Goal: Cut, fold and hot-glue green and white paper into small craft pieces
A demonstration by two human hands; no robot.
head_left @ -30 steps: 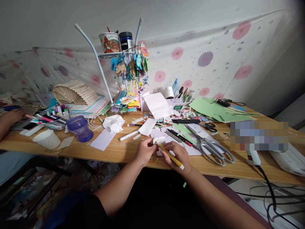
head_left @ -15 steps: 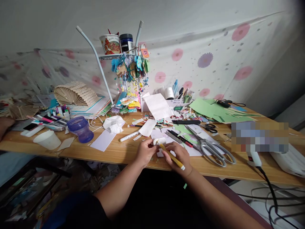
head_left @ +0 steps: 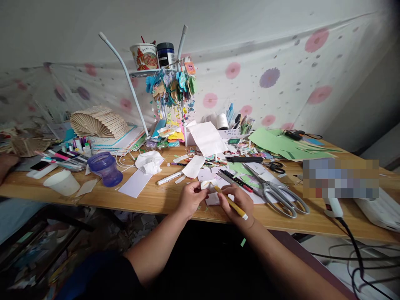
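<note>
My left hand [head_left: 190, 201] pinches a small white piece [head_left: 208, 184] with yellowish marks; whether it is paper or cloth I cannot tell. In my right hand [head_left: 236, 204] is a yellow marker [head_left: 233, 203], its pale end pointing toward me and its other end close to the white piece. Both hands are over the front edge of the wooden table [head_left: 168, 199]. Beyond them lie white paper sheets [head_left: 193, 166], a white pen [head_left: 169, 178] and black pens [head_left: 237, 181]. Large silver scissors [head_left: 279, 196] rest to the right of my right hand.
A purple cup [head_left: 106, 168], a white cup [head_left: 61, 182] and crumpled tissue [head_left: 149, 162] stand on the left. At the back are a wooden fan [head_left: 96, 123], hanging paper charms [head_left: 171, 87] and green paper [head_left: 275, 143]. A corded white tool [head_left: 333, 207] lies at right.
My right hand and the yellow marker have shifted slightly right, away from my left hand. More of the white piece shows, with yellowish marks on it. My left hand stays nearly still.
</note>
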